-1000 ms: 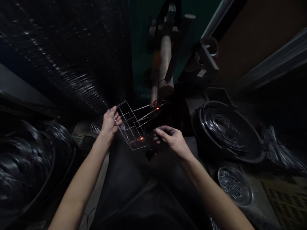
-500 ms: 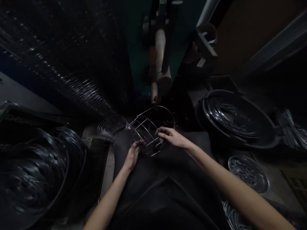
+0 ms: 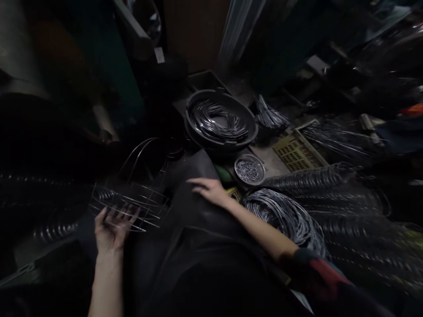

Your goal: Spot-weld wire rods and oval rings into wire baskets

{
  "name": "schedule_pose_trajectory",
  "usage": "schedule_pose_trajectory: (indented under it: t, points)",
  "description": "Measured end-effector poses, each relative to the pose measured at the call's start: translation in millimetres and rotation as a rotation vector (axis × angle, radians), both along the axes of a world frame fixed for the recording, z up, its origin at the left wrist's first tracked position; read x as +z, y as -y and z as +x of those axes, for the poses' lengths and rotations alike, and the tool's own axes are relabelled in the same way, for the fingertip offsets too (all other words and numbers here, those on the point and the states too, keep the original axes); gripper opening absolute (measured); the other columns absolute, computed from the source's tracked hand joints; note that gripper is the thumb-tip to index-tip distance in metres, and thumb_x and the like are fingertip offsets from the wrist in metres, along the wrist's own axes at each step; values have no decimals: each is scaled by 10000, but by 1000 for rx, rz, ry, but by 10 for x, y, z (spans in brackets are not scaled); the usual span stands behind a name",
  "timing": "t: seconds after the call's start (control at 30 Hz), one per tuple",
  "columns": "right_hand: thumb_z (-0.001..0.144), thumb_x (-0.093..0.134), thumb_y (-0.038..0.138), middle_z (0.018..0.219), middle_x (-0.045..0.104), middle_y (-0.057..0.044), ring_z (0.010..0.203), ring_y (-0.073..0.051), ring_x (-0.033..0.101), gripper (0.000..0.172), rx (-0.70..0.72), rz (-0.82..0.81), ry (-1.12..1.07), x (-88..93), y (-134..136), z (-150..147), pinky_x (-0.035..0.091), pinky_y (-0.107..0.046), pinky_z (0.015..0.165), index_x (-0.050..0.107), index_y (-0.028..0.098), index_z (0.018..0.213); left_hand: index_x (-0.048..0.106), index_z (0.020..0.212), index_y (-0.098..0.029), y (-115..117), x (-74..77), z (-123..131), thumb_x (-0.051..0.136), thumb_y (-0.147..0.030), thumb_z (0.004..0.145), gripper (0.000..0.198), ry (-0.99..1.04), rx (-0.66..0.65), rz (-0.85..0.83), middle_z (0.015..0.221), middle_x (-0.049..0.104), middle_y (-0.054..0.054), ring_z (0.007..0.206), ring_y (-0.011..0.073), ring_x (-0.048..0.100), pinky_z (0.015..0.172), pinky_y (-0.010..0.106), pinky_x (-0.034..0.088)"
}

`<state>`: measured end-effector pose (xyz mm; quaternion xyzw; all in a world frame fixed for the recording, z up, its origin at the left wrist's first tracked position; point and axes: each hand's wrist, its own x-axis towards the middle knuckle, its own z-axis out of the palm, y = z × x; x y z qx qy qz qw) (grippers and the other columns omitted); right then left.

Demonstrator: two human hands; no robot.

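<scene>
"Where was the wire frame (image 3: 143, 209)?"
"In my left hand (image 3: 114, 226), fingers curled round its wires."
"And your right hand (image 3: 210, 190)?"
"I had it loose, fingers outstretched, near the small bowl (image 3: 261, 167)."

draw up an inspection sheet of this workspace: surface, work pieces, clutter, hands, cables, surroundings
Surface: dark cloth beneath the right hand; whether they touch cannot be told.
Work pieces: wire frame, at the left hand; details blurred.
Clutter: black tub with wire rings, round bowl of small metal pieces, yellow crate, and loose wire coil by the right forearm.
Hands: left hand holds the wire frame; right hand is open, nothing seen in it.
Cables: nothing seen that is clearly a cable.
Surroundings: dim; green upright panel to the left, coiled wire stacks to the right.
</scene>
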<state>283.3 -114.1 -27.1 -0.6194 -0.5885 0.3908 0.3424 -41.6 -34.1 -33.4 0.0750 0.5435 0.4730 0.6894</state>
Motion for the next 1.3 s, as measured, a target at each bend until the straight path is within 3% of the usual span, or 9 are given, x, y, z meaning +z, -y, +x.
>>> schedule_pose_trajectory:
  t: [0.07,0.13,0.23,0.37,0.63,0.73,0.87,1.03,1.3]
  points:
    - [838,550,377,1009,707,-96,957,-253,637,282,-482,-113,218,-26,368,604,475,-405,885,714,217,1003,542,801,-219,55,-16,122,680,-351,644,247,-22,31,33,877,644,13,935,201,635,954,515,504]
    - [783,595,347,943,695,-188,937,-326,639,250,-750,-340,474,-188,703,1268,458,-472,842,720,160,892,518,794,-219,98,-42,296,719,-308,596,296,-21,40,93,843,637,-6,928,196,634,919,484,513]
    - [705,644,285,870,667,-266,968,-425,626,144,-872,-610,666,-610,912,2003,437,-509,765,696,158,751,538,939,-254,77,-85,462,769,-310,565,443,-42,35,199,845,630,-28,917,186,634,861,415,514]
    - [671,650,404,703,636,-194,889,-405,645,229,-858,-532,610,-879,928,2193,425,-507,748,556,265,515,519,1106,-308,72,-100,432,785,-336,588,584,-75,26,281,904,632,-24,949,183,631,828,364,501]
    - [649,631,311,708,640,-175,824,-370,644,98,-964,-496,661,-235,874,1772,420,-463,699,582,279,572,508,1184,-327,38,-204,254,792,-303,621,631,-78,12,348,981,615,-5,966,165,631,833,338,504]
    - [689,636,378,858,701,-155,911,-328,649,139,-829,-283,555,149,537,1240,440,-431,807,672,247,721,508,1200,-329,-14,-193,203,799,-288,618,652,-74,6,391,996,617,2,967,169,634,818,328,517]
    - [664,678,435,782,717,-76,761,-231,659,264,-473,-134,16,519,-268,311,487,-346,735,707,188,753,505,1213,-320,-56,-121,169,812,-296,595,691,-70,4,429,966,618,-1,947,176,637,817,356,536]
    - [620,781,301,617,670,-26,579,-135,638,202,-352,-191,-531,773,-1079,-547,466,-209,511,668,147,686,496,1224,-298,-41,-31,113,800,-328,611,685,-47,-21,420,949,627,1,941,187,636,880,470,533]
    - [592,872,260,615,677,-26,590,-113,670,264,-275,-253,-809,898,-1263,-946,510,-140,498,667,127,692,490,1204,-258,-92,93,-105,788,-313,627,653,-20,6,353,879,630,-13,806,157,642,830,474,562]
